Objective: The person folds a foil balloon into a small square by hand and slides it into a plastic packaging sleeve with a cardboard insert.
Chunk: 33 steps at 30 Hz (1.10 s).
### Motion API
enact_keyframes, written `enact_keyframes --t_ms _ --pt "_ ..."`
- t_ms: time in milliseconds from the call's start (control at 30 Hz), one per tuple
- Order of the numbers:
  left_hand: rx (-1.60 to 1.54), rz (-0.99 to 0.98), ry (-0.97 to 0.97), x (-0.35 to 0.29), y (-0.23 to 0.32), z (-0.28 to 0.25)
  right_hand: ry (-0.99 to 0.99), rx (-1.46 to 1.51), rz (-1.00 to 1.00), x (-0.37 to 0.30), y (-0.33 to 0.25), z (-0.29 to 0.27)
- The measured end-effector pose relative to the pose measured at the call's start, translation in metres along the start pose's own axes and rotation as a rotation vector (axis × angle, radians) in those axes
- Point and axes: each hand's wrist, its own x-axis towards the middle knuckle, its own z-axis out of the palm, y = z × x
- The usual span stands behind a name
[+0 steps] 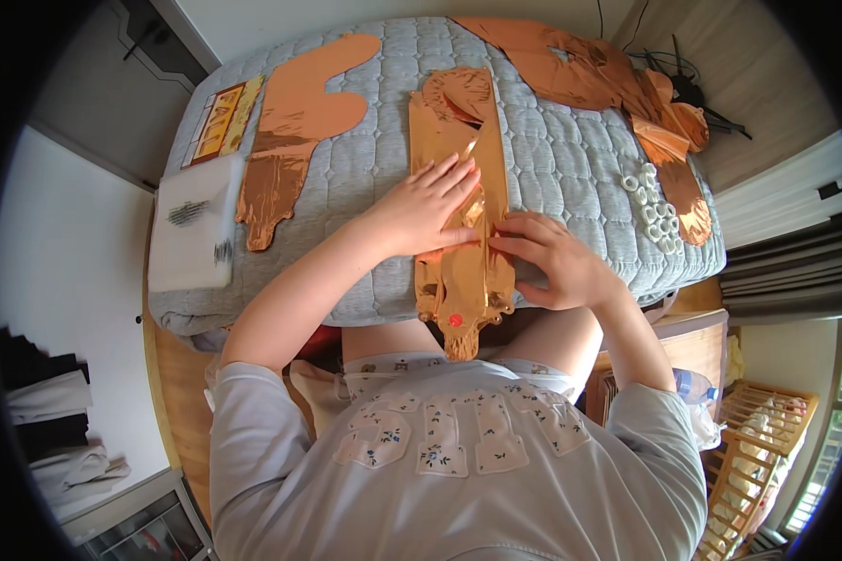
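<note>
Copper foil balloon pressed flat on a grey quilted bed by two hands.

Parts of the foil balloon [463,252] are covered where the hands lie on it, and its lower tip (with a small red dot near it) is partly lost over the edge of the bed [571,159] against the person's shirt. The left hand [426,208] is laid flat with fingers spread on the balloon's middle; the right hand [557,257] is curled at its right edge, fingertips pinching the foil. The hands are held close together, nearly touching. More foil shapes [295,131] and a row of small white rings [653,208] are spread around; a blurred white sheet [195,224] cannot be made out clearly.
</note>
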Motion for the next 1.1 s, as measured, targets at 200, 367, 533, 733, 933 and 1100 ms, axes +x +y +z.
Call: enact_keyframes --t_ms 200,367,533,733,933,1100 --pt "-0.003 -0.028 0.005 -0.015 0.020 -0.002 0.103 -0.172 -0.109 -0.007 -0.005 0.023" --pt "-0.011 -0.033 0.034 -0.016 0.019 0.002 0.144 -0.187 -0.190 -0.009 -0.004 0.031" --pt "-0.008 -0.039 -0.003 -0.017 0.018 -0.001 0.167 -0.192 -0.170 -0.009 -0.009 0.036" --pt "0.001 -0.045 -0.015 -0.017 0.019 -0.002 0.176 -0.245 -0.181 -0.011 -0.013 0.035" --pt "-0.019 -0.052 -0.013 -0.015 0.019 -0.001 0.176 -0.227 -0.187 -0.010 -0.013 0.035" --pt "-0.031 -0.079 -0.053 -0.013 0.016 -0.003 0.179 -0.187 -0.174 -0.010 -0.013 0.034"
